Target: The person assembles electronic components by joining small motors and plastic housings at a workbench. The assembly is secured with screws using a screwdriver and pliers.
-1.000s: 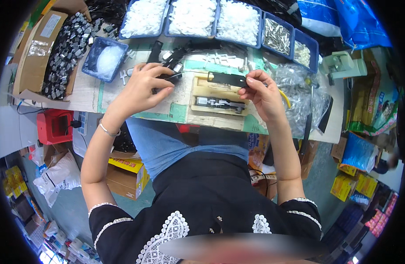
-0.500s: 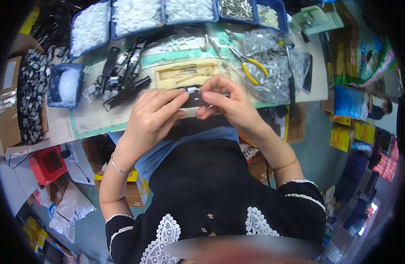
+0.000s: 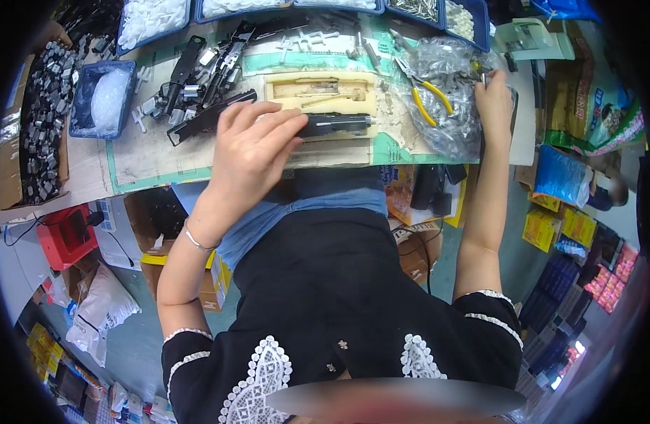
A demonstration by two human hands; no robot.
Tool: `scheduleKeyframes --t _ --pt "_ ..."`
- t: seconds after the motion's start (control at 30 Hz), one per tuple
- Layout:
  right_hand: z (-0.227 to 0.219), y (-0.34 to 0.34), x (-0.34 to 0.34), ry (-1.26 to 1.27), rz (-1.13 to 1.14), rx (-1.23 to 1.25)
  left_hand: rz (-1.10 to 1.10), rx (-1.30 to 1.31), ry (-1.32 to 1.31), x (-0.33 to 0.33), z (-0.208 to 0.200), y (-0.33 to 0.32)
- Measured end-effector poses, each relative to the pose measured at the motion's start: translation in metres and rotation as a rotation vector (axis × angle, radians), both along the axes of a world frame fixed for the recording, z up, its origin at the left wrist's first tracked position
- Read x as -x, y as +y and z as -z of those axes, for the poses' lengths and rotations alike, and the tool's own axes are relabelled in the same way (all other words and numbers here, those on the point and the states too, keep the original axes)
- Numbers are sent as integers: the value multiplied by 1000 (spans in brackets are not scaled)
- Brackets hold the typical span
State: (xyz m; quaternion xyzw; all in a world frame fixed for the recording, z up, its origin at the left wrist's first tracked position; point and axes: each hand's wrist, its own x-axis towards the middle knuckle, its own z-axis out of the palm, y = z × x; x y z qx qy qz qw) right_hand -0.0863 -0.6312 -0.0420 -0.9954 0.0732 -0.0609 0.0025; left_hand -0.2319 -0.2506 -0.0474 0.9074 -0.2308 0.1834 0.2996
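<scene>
My left hand (image 3: 258, 141) is closed on one end of a long, narrow black part (image 3: 337, 126). The part lies level along the near edge of a cream-coloured fixture block (image 3: 319, 86) with hollowed-out recesses. Stretched out to the far right, my right hand (image 3: 494, 106) has its fingers curled around a long thin tool (image 3: 484, 78) with a shiny metal end. Most of that tool is hidden by the hand and the clear plastic bag beside it. Yellow-handled pliers (image 3: 432, 102) lie on the crumpled clear plastic bag (image 3: 455, 134).
Black rails and metal pieces (image 3: 210, 78) are heaped left of the fixture. A small blue basket (image 3: 76, 119) holds a clear bag. Blue bins (image 3: 198, 15) of white parts line the back. A carton (image 3: 10, 155) of small metal parts stands at the far left.
My right hand has let go of the black part and moved far right to the thin tool. My left hand keeps the part, now against the fixture. The view has shifted slightly.
</scene>
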Motion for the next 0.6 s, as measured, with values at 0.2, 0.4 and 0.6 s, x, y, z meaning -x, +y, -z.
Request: scheduleKeyframes --t 0.2,0.4,0.6 --pt "12 -4 -3 -160 -71 24 -4 -28 21 -2 9 -14" --pt "-7 2 8 -307 -163 -424 36 -50 74 -8 9 -17" --pt "-69 88 78 -154 -354 -675 47 -90 41 -6 12 -29"
